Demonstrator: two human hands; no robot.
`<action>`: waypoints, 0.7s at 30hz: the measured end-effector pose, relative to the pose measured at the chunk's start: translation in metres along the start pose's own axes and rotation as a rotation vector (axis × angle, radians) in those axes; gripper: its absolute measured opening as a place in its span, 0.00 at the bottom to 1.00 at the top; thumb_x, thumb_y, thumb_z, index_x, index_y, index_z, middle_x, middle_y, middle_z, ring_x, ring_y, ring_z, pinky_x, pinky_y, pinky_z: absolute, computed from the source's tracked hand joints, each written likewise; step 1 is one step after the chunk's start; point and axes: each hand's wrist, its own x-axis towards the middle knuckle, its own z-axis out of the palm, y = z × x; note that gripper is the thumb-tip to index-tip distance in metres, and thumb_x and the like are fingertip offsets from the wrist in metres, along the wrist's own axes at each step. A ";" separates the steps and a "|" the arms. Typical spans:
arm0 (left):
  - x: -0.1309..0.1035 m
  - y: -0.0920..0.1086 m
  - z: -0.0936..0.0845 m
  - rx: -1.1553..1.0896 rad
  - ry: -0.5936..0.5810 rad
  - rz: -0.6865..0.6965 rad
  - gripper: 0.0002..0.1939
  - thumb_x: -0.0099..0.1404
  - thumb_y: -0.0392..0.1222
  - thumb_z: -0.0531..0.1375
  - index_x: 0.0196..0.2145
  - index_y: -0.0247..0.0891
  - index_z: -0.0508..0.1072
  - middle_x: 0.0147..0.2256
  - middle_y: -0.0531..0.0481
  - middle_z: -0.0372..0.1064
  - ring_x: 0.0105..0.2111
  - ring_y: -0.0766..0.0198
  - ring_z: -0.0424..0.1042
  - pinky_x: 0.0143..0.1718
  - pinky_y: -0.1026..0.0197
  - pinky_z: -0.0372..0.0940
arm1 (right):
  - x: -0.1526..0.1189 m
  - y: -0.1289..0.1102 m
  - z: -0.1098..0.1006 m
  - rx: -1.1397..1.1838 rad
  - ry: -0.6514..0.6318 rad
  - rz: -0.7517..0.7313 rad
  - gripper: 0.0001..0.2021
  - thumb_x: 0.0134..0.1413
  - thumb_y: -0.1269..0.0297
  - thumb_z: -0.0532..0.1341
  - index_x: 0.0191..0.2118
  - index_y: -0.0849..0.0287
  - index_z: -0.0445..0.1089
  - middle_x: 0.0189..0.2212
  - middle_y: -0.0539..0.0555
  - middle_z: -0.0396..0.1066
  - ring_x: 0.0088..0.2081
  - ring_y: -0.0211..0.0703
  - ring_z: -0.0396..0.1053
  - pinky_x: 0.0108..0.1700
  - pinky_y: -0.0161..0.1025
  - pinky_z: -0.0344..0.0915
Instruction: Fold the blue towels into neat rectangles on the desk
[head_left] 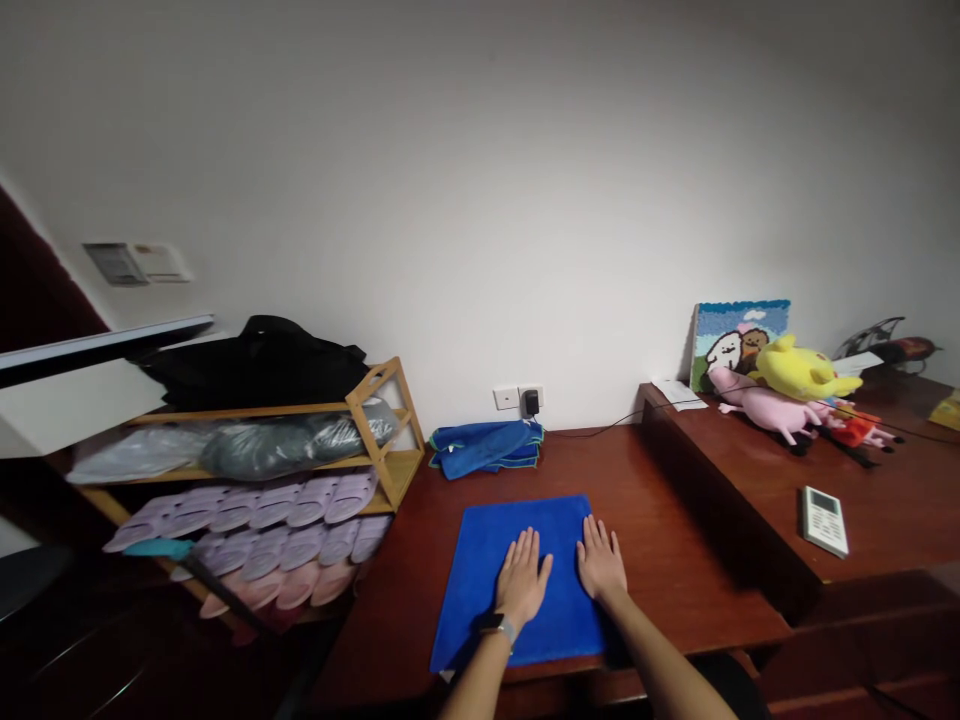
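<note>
A blue cloth (480, 580) lies spread flat on the reddish-brown wooden table (675, 580), its near edge close to the table's front. My left hand (523, 577) rests palm down on the middle of the cloth, fingers stretched out and thumb apart. On that wrist is a watch with a light band. My right hand (601, 562) presses flat at the cloth's right edge, fingers extended. Neither hand holds anything. Behind the spread cloth, against the wall, sits a pile of folded blue cloths (486, 447).
To the left stands a wooden rack (405, 470) with lilac slippers (300, 505), plastic-wrapped items and a black bag (262, 365). A raised desk (765, 480) at right carries plush toys (780, 405), a picture (739, 340) and a white remote (824, 521). A black plug (532, 402) trails a cable.
</note>
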 end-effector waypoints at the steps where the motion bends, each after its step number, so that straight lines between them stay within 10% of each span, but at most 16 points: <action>1: -0.007 -0.015 -0.005 0.014 -0.005 -0.032 0.38 0.77 0.59 0.37 0.73 0.32 0.53 0.73 0.40 0.46 0.73 0.53 0.47 0.73 0.44 0.47 | 0.000 0.000 0.001 0.005 -0.001 0.004 0.33 0.71 0.56 0.36 0.76 0.63 0.42 0.76 0.54 0.38 0.76 0.50 0.36 0.75 0.55 0.34; 8: -0.055 -0.109 -0.029 0.119 0.035 -0.222 0.36 0.76 0.55 0.41 0.72 0.29 0.55 0.73 0.39 0.47 0.73 0.53 0.48 0.73 0.46 0.49 | -0.002 -0.007 -0.016 0.000 -0.059 0.035 0.32 0.72 0.57 0.37 0.76 0.62 0.42 0.76 0.55 0.37 0.76 0.50 0.36 0.75 0.56 0.34; 12: -0.067 -0.123 -0.035 0.126 0.111 -0.251 0.35 0.76 0.52 0.40 0.71 0.27 0.58 0.71 0.38 0.52 0.72 0.52 0.53 0.72 0.47 0.52 | -0.022 -0.002 -0.023 0.013 -0.022 -0.003 0.32 0.72 0.56 0.36 0.76 0.63 0.42 0.76 0.55 0.38 0.76 0.48 0.36 0.75 0.54 0.36; 15: -0.064 -0.092 -0.031 0.104 0.238 -0.169 0.32 0.76 0.49 0.41 0.70 0.30 0.61 0.70 0.40 0.57 0.71 0.52 0.56 0.71 0.45 0.54 | -0.045 0.005 -0.015 0.054 0.025 -0.043 0.32 0.72 0.55 0.35 0.76 0.62 0.43 0.76 0.52 0.39 0.76 0.48 0.37 0.75 0.52 0.38; 21: -0.040 0.040 0.002 -0.032 0.165 0.174 0.29 0.77 0.49 0.44 0.68 0.37 0.65 0.67 0.43 0.63 0.68 0.53 0.61 0.69 0.44 0.59 | -0.066 0.006 -0.001 0.024 -0.007 -0.053 0.33 0.71 0.56 0.39 0.75 0.65 0.46 0.75 0.55 0.42 0.76 0.50 0.39 0.75 0.54 0.38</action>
